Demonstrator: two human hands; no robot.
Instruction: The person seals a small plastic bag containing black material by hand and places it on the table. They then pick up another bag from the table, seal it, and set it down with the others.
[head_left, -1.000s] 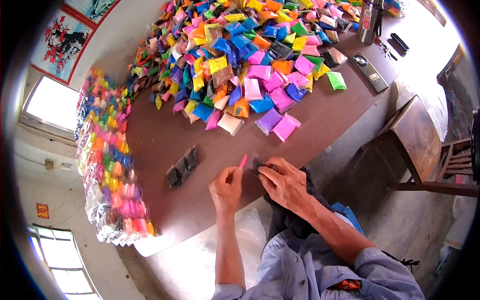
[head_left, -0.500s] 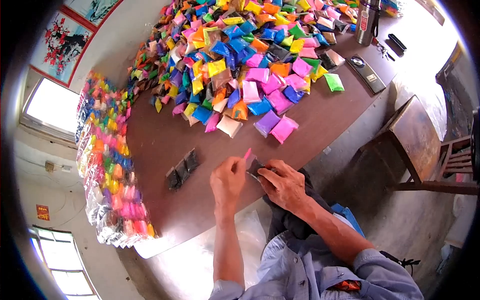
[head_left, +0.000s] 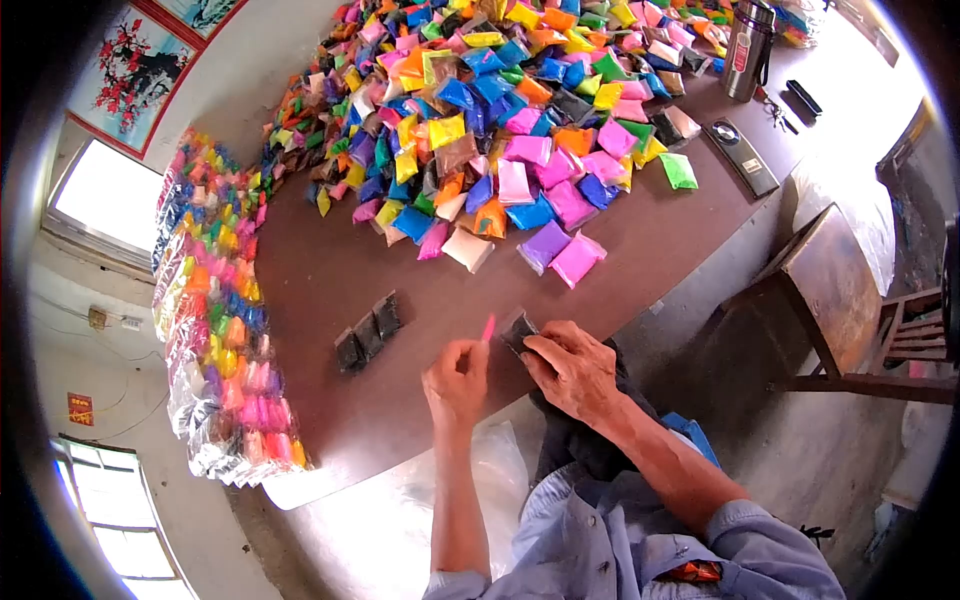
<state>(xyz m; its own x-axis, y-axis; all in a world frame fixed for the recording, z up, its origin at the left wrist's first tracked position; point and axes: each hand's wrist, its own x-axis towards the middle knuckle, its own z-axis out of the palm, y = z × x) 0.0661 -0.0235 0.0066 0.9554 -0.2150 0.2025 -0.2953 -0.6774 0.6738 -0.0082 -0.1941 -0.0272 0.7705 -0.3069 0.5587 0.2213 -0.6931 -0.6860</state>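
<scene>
My left hand [head_left: 455, 383] is closed around a slim pink stick-like piece [head_left: 489, 328], whose upper end pokes out past the fingers. My right hand [head_left: 572, 370] grips a small black packet [head_left: 519, 331] between thumb and fingers. A narrow gap separates the pink piece from that packet, above the table's near edge. Left of my hands, several black packets [head_left: 368, 333] lie side by side in a row on the brown table [head_left: 330, 430].
A large heap of colourful packets [head_left: 500, 130] covers the far side. Bagged packets [head_left: 215, 330] line the left edge. A steel flask [head_left: 748, 50], a phone-like device [head_left: 740, 157], keys [head_left: 778, 112] and a black case [head_left: 804, 97] lie far right. A wooden stool [head_left: 815, 290] stands right.
My hands have drawn slightly apart, widening the gap between the pink piece and the black packet. The camera view has shifted a little. Both hands keep their holds.
</scene>
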